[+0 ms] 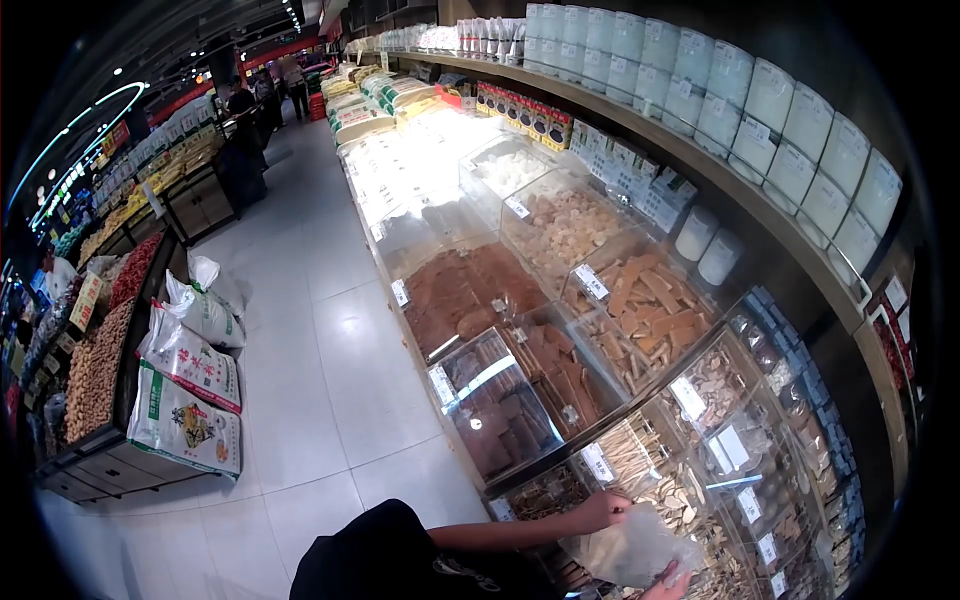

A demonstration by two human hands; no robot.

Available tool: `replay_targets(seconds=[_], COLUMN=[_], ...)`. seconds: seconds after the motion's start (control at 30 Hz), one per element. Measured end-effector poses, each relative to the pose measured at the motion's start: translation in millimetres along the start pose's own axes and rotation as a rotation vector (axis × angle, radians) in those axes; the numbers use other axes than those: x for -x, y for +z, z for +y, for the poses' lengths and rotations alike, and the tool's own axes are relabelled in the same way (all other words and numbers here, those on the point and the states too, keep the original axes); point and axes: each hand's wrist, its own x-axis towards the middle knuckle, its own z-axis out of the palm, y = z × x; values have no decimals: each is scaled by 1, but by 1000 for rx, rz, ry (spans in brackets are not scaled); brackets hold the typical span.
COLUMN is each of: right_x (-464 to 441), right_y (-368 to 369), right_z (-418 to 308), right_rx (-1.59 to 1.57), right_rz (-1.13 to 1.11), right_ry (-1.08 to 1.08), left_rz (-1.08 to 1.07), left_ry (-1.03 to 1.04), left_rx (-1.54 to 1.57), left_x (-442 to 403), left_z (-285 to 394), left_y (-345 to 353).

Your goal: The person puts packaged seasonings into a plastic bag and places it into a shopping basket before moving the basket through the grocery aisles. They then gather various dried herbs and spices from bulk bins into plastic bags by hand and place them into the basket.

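A thin, translucent plastic bag [635, 548] stretches between my two hands, above the bins of dried goods. My left hand [603, 512] is closed, pinching the bag's upper left edge. At the bottom of the view my right hand [670, 584] is at the bag's lower right side, its fingers bent against the plastic; part of this hand lies beyond the picture. Under the bag are clear bins with pale sliced dried goods [683, 510] and thin pale sticks [627, 455].
Lidded clear bins of brown pieces [642, 300] and dark slabs [500, 410] run along the counter. A shelf [690, 130] above carries white cylindrical containers [795, 165]. Across the tiled aisle [345, 330], printed sacks [185, 420] lean on a produce stand. People [295, 85] stand far back.
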Motion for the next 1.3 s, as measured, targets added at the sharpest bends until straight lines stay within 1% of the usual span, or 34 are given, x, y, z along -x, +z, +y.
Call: replay_targets(seconds=[0.07,0.1,0.2,0.3,0.4,0.5,0.6,0.7,0.8,0.9,1.0,1.1,1.2,1.3], right_x=[-3,-3,-4,2,12,9,11,11,10,13,10,9,9,7], right_y=[-7,-10,-13,4,23,21,26,24,28,25,25,30,23,11], right_z=[3,2,-9,50,80,84,97,89,98,83,79,92,86,52], right_rx=[16,25,-378,934,872,256,385,321,390,227,368,340,307,69], right_rz=[0,-5,-84,-374,-141,-156,-69,-141,-23,-144,-201,-95,-55,-209], right_ry=[19,37,389,-364,-463,-153,-296,-196,-379,-203,-168,-260,-278,60], left_rz=[176,199,157,246,239,258,227,252,131,254,236,237,180,135], left_ry=[-85,-52,-70,-62,-57,-53,-36,-44,-126,-67,-69,-63,-103,-68], left_rx=[272,243,266,268,364,385,380,408,335,381,357,434,401,473], left_x=[-7,-9,-13,-14,-17,-22,-24,-22,-16,-7,-12,-19,-21,-23], left_z=[10,14,16,16,10,-1,4,6,-5,22,14,19,25,16], left_y=[-9,-17,-22,-14,-16,-20,-23,-18,-11,-12,-11,-17,-29,-18])
